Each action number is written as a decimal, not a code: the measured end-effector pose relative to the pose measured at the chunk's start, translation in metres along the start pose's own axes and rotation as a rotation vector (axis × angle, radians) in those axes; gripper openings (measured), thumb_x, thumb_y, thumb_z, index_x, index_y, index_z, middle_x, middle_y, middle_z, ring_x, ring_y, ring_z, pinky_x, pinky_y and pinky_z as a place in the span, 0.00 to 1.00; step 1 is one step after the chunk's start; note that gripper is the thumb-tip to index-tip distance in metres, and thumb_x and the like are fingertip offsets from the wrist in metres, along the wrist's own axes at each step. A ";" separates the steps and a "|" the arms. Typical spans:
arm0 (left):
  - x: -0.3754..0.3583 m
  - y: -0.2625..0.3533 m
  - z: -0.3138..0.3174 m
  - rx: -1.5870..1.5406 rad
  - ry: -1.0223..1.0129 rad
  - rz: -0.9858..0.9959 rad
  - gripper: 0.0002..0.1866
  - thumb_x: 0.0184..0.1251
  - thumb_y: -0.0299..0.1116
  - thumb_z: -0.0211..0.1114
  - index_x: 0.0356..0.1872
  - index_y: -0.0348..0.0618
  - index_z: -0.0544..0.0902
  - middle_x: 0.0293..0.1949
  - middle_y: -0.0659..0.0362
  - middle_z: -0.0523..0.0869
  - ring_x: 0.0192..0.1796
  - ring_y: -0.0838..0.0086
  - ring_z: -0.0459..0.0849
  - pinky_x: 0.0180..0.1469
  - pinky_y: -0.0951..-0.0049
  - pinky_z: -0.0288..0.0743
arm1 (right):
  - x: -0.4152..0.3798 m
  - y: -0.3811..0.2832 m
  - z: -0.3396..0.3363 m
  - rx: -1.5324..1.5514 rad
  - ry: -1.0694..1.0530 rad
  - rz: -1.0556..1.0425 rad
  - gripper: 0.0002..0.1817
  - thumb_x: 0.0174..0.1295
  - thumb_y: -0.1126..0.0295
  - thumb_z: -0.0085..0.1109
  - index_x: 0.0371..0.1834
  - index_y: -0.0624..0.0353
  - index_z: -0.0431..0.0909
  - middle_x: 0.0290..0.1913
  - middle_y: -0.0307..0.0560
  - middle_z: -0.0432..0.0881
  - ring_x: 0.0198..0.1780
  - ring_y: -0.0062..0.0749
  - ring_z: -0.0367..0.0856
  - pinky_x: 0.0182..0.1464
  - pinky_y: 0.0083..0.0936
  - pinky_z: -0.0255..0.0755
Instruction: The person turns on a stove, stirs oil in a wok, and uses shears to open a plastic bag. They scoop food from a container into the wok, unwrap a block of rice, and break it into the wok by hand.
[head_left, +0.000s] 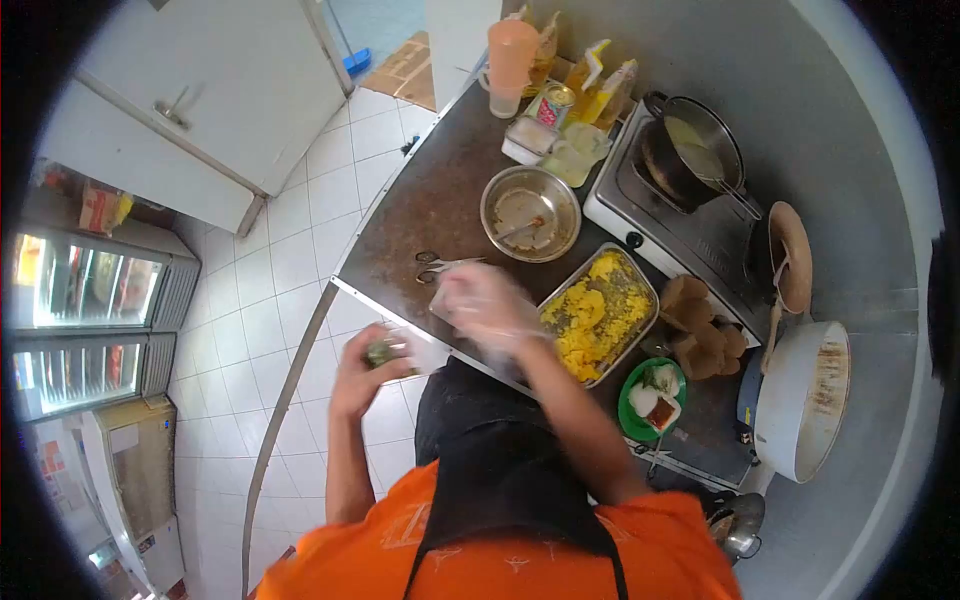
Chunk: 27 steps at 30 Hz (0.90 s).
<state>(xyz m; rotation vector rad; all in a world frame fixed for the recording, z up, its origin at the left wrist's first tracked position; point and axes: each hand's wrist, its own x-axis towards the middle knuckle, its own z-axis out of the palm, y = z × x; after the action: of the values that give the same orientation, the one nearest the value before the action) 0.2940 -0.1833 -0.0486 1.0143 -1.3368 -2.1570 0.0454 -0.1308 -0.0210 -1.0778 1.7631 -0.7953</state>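
My left hand (pixel 365 378) is closed around a small green thing (pixel 381 352) with clear plastic about it, held off the counter's front edge over the floor. Its exact kind does not show. To the right of it, my right hand (pixel 485 300) is over the counter edge, wrapped in a loose clear plastic glove and smeared by motion. Just beyond that hand lie black-handled scissors (pixel 432 265). A steel bowl (pixel 570 222) with a spoon in it stands farther back. Beside my right forearm is a metal tray (pixel 648 327) of yellow mashed food (pixel 588 318).
A gas stove (pixel 617 205) carries a dark pan (pixel 665 165) with a strainer. Brown paper cups (pixel 690 300) and a green plate (pixel 632 415) stand by the tray. A pink pitcher (pixel 513 60), a can (pixel 553 104) and oil pouches (pixel 612 90) line the back. A large white pot (pixel 790 420) is at right.
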 end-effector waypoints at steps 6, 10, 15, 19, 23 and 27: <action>-0.087 -0.012 -0.072 -0.166 0.474 -0.044 0.12 0.68 0.22 0.64 0.51 0.40 0.77 0.42 0.63 0.79 0.43 0.78 0.78 0.51 0.75 0.76 | 0.191 0.078 0.194 -0.513 0.350 0.482 0.22 0.71 0.67 0.51 0.63 0.68 0.72 0.56 0.63 0.83 0.57 0.48 0.84 0.53 0.43 0.82; -0.115 -0.051 -0.098 -0.364 0.571 -0.040 0.13 0.70 0.22 0.63 0.53 0.39 0.76 0.43 0.62 0.80 0.45 0.78 0.79 0.53 0.72 0.78 | 0.178 0.080 0.223 -0.747 0.386 0.285 0.22 0.71 0.67 0.51 0.65 0.65 0.73 0.57 0.52 0.80 0.58 0.49 0.81 0.48 0.47 0.81; -0.101 -0.057 -0.110 -0.475 0.612 -0.124 0.14 0.72 0.24 0.63 0.55 0.39 0.76 0.47 0.61 0.81 0.48 0.75 0.81 0.53 0.71 0.76 | 0.125 0.085 0.230 -1.067 0.230 -0.026 0.18 0.67 0.67 0.54 0.57 0.63 0.80 0.56 0.55 0.80 0.65 0.53 0.75 0.53 0.51 0.77; -0.081 -0.058 -0.117 -0.500 0.569 -0.113 0.16 0.72 0.27 0.64 0.57 0.38 0.75 0.49 0.60 0.82 0.49 0.75 0.81 0.53 0.71 0.75 | 0.106 0.090 0.209 -1.066 0.189 -0.082 0.15 0.65 0.66 0.56 0.50 0.63 0.81 0.50 0.55 0.82 0.61 0.52 0.79 0.50 0.44 0.79; -0.063 -0.051 -0.117 -0.490 0.547 -0.129 0.17 0.72 0.28 0.65 0.58 0.39 0.75 0.48 0.61 0.82 0.48 0.76 0.80 0.52 0.72 0.74 | 0.140 0.092 0.220 -0.612 0.391 0.325 0.13 0.68 0.67 0.54 0.46 0.66 0.80 0.43 0.58 0.86 0.48 0.56 0.87 0.48 0.47 0.82; -0.062 -0.052 -0.128 -0.507 0.482 -0.132 0.19 0.71 0.28 0.66 0.60 0.37 0.74 0.51 0.59 0.82 0.52 0.74 0.81 0.56 0.70 0.74 | 0.175 0.098 0.230 -0.497 0.505 0.401 0.12 0.70 0.68 0.52 0.45 0.65 0.81 0.40 0.62 0.87 0.43 0.54 0.89 0.47 0.47 0.83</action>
<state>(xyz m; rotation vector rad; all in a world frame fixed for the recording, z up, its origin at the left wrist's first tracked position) 0.4334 -0.1939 -0.1074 1.3089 -0.4824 -2.0023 0.1849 -0.2643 -0.2568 -0.8139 2.5991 -0.3997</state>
